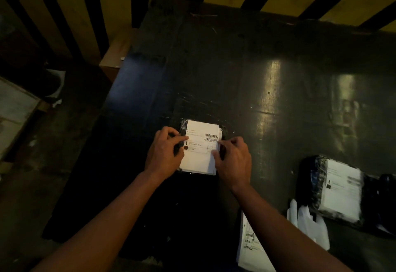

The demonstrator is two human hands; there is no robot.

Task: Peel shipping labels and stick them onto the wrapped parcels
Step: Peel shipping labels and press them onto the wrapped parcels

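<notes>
A white shipping label (201, 143) lies face up at the middle of the dark table (246, 68), on top of a parcel wrapped in dark film (183, 126), of which only a shiny strip shows along the label's upper left edge. The label carries a barcode near its upper right corner, a few lines of small print and a dark square at its left, all too small to read. The left hand (165, 154) sits at the label's left edge with fingers curled, thumb and forefinger pinched together on that edge. The right hand (233, 160) sits at the label's right edge, fingers bent, its thumb and forefinger tips pinching the edge just under the barcode, where thin white layers show slightly fanned. To the right of the label and nearer the person lies a second parcel (338, 190), wrapped in dark glossy film with its own white label stuck on top; its print is blurred. Just left of that parcel lie loose white backing sheets (308, 222), and nearer the person's right forearm a stack of printed labels (250, 244) shows black marks that cannot be read. Left of the table stands a brown box (115, 55).
</notes>
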